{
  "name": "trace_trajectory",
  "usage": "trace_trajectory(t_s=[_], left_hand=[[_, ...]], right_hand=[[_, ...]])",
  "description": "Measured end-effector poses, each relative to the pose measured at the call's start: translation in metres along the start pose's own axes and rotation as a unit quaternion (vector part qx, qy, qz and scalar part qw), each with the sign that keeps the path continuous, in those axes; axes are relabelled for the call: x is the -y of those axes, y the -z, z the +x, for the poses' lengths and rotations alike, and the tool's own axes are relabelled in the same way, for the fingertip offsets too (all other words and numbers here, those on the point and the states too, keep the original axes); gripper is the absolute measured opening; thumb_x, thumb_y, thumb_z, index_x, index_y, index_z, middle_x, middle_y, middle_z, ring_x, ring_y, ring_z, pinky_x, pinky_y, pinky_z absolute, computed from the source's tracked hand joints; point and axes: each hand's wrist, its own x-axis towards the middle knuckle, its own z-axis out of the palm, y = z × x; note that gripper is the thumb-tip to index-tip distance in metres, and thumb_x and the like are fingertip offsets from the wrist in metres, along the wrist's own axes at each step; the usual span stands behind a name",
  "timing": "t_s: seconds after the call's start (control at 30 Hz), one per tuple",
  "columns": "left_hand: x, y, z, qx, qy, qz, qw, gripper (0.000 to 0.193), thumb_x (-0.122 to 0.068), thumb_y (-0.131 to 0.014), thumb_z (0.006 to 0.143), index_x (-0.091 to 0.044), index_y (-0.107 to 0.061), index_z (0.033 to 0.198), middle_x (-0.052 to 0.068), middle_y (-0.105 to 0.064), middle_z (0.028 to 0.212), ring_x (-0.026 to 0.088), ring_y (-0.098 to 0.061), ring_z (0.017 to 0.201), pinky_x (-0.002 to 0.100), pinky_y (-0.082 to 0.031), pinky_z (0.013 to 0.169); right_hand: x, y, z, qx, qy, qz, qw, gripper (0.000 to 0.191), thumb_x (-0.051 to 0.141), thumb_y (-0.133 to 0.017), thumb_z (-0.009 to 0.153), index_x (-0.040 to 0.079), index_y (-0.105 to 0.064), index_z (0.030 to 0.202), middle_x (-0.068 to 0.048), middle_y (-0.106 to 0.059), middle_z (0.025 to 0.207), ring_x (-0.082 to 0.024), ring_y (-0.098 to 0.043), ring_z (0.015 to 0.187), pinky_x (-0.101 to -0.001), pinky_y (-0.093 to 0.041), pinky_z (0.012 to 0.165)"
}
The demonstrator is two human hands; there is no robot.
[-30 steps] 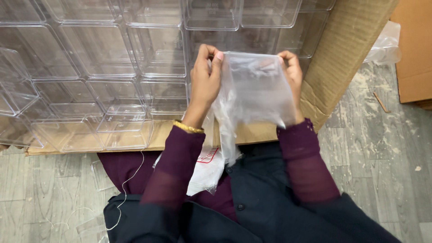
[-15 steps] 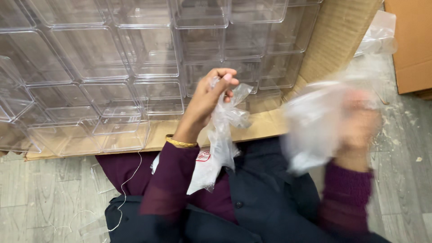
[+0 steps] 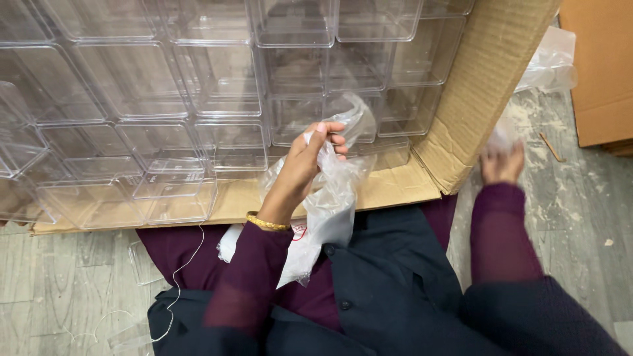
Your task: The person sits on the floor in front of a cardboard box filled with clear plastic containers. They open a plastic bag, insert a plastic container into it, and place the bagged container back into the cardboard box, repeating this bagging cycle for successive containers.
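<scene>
Swung out rightward, the blurred right hand [image 3: 502, 161] hides its fingers' state; left hand [image 3: 310, 158] fingers pinch the plastic bag [image 3: 330, 204].

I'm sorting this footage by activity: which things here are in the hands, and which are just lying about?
In hand:
- clear plastic bag in the left hand
- crumpled plastic at the right hand

Lying about:
- clear boxes
- cardboard carton
- loose plastic wrap
- white string

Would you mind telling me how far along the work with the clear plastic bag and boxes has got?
Done: clear plastic boxes sit stacked in the open cardboard carton.
In hand: the left hand grips a crumpled clear plastic bag; the blurred right hand is beside the carton.
Left: another bag lies on the floor.
</scene>
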Motion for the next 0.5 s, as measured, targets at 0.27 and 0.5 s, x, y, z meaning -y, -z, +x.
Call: trace_trajectory(t_s=[0.27, 0.5], left_hand=[[-0.011, -0.003, -0.008, 0.003, 0.002, -0.009, 1.0, 0.053, -0.046, -0.042, 0.108, 0.002, -0.06, 0.125, 0.008, -0.068, 0.099, 0.016, -0.069, 0.092, 0.031, -0.058, 0.083], [-0.019, -0.007, -0.023, 0.037, -0.044, 0.05, 0.997, 0.047, -0.04, -0.051, 0.108, 0.002, -0.062, 0.125, 0.006, -0.068, 0.101, 0.014, -0.067, 0.094, 0.029, -0.055, 0.084]], right_hand=[[0.019, -0.146, -0.117, 0.108, 0.509, -0.273, 0.809, 0.021, 0.01, -0.053, 0.114, 0.002, -0.058, 0.132, -0.008, -0.064, 0.119, -0.019, -0.061, 0.103, -0.0337, -0.051, 0.092], [-0.064, -0.203, -0.24, 0.404, 0.071, -0.347, 0.843, 0.028, 0.002, -0.073, 0.095, -0.003, -0.065, 0.121, -0.009, -0.07, 0.112, -0.012, -0.07, 0.1, -0.0264, -0.058, 0.09]])
